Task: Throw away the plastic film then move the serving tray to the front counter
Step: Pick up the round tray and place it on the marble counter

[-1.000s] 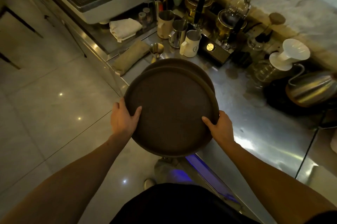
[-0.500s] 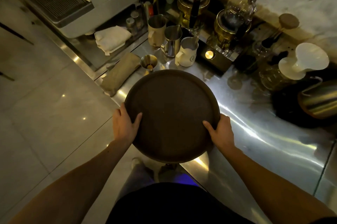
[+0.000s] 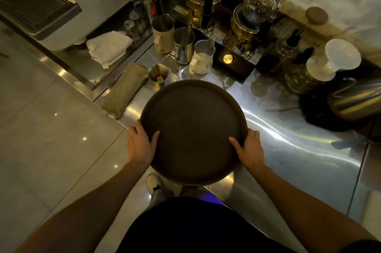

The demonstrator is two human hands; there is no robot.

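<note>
Steel counter (image 3: 288, 149) edge: 2 hands, L (image 3: 140, 145) + R (image 3: 248, 149), gripping tray (image 3: 193, 129) rim.

Dim room; glossy tile floor (image 3: 47, 129), steel counter (image 3: 299, 149).

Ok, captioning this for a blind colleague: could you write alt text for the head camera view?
Both hands, left hand and right hand, grip a round dark serving tray at the edge of a steel counter. Behind it stand milk pitchers, siphon brewers and a kettle.
</note>
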